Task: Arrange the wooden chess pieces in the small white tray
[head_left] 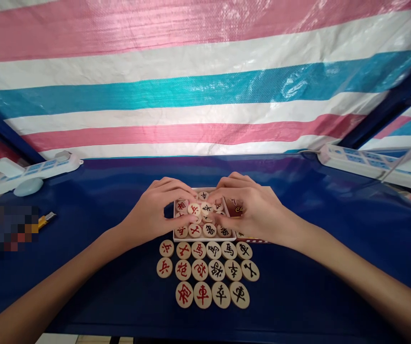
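Observation:
Above a shallow white box [205, 239] filled with round xiangqi pieces, both of my hands face each other. My left hand [164, 205] has thumb and forefinger closed around a red-marked xiangqi piece [194, 209]. Beside it, a black-marked xiangqi piece [206, 209] sits by the fingertips of my right hand [250, 205], pinched from the right. Both pieces look raised over the ones in the box, and the fingers partly cover those. In front of the box lie three rows of pieces, among them a red-marked piece [202, 295] and a black-marked piece [221, 294].
A brown printed box part [253, 240] lies partly under my right hand. White power strips stand at the left [53, 167] and right [366, 165]. A pale rounded object [28, 187] and a yellow cutter [46, 220] are at left. Striped sheeting [205, 95] hangs behind the blue table [119, 291].

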Demonstrator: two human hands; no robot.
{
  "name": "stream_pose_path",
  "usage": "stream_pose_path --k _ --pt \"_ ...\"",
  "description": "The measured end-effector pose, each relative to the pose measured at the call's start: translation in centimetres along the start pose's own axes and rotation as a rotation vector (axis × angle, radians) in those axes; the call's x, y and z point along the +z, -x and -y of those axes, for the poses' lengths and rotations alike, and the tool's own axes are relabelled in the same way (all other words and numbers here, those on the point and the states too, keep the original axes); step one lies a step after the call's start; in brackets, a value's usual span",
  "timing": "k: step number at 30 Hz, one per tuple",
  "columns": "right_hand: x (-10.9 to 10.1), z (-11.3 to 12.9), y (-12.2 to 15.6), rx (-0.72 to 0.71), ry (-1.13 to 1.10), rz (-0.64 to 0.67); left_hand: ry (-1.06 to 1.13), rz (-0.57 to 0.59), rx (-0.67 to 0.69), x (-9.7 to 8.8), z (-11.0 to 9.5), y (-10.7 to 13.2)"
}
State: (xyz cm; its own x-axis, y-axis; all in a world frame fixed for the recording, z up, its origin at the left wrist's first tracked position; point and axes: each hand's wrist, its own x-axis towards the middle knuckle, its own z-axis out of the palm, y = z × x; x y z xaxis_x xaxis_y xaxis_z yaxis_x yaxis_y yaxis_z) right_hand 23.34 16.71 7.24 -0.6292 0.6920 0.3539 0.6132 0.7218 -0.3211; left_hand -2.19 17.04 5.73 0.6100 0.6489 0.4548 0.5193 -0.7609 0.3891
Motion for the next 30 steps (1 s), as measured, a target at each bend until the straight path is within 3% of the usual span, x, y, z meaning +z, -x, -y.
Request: stream_pose_path --k 5,15,25,30 --pt "-0.5 -0.1 -0.2 -0.076 -0.068 -0.157 0.045 -0.123 -0.013 -0.3 -0.4 0.2" --pt "0.1 0.8 0.6 -0.116 -0.071 -0.318 0.077 -0.217 0.045 -0.3 -1.1 0.4" --pt "0.8 1.5 2.0 -0.070 -0.063 -0.271 0.112 -0.264 0.084 0.5 -1.4 1.0" --pt "1.1 1.4 2.4 -0.073 -0.082 -0.246 0.075 -0.308 0.015 1.1 -1.5 1.4"
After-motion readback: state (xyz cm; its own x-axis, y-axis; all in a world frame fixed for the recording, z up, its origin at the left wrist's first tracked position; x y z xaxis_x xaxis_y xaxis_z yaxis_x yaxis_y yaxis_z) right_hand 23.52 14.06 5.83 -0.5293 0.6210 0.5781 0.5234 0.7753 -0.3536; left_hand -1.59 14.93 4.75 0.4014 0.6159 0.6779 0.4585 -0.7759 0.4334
